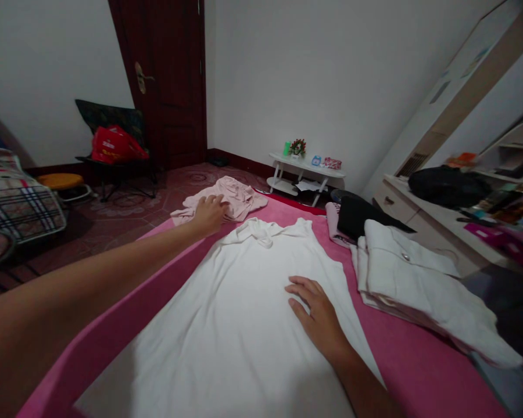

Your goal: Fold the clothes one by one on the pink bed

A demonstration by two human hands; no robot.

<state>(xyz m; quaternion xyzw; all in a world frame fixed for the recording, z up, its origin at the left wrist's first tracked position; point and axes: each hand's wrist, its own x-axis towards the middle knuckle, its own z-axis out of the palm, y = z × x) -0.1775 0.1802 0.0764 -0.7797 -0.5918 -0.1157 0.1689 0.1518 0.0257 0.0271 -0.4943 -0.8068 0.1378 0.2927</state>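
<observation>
The white garment lies spread on the pink cover under the right hand, whose parted, gently bent fingers grasp nothing; whether they touch the cloth is unclear. The folded white denim sits to the right of those fingers. Ahead of them, the garment's gathered neckline reaches close to the left hand, just to its right. The left fingers rest on a crumpled pale pink cloth; whether they pinch it cannot be told. Well beyond both hands' fingers stands a white side table.
</observation>
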